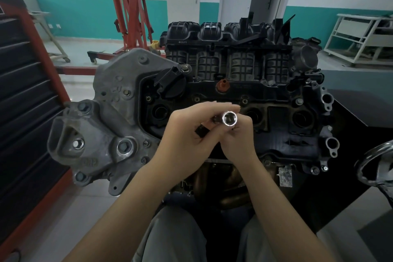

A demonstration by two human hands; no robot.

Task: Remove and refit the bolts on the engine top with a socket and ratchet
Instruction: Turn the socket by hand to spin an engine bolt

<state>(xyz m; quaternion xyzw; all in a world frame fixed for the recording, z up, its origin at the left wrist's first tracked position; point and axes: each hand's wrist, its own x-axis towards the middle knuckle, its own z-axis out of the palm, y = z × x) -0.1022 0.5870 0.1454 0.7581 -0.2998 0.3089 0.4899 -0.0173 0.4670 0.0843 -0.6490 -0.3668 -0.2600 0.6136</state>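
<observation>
Nearest to me are my two grey-trousered knees (pixel 170 238), just short of the engine's near edge, with bare tiled floor (pixel 89 208) open on the left of them. Above the knees my forearms converge over the engine (pixel 282 134), the landmark for everything here. My left hand (pixel 187 134) is curled around a dark tool part whose black end (pixel 201 131) pokes out between the fingers; I cannot tell whether it is the ratchet. My right hand (pixel 238 134) is closed around the chrome socket (pixel 229 118), pinching it with its open mouth turned up toward me. Both hands hover above the middle of the black valve cover, not touching it, between two of the round plug wells (pixel 299 118). Left of the engine's cover sits the grey cast timing housing (pixel 110 112), its bolt heads (pixel 123 146) seated near the outer edge. Along the engine's right edge, small bolts (pixel 298 101) sit by the flanged ports, and beyond that edge a dark worktop (pixel 350 112) drops away beside a chrome ring (pixel 376 166). At the engine's far side the ribbed black intake manifold (pixel 234 57) rises. Past it the floor opens out, with a red engine hoist (pixel 129 6) far left and a white rack (pixel 361 36) far right against the teal-banded wall (pixel 85 15).
</observation>
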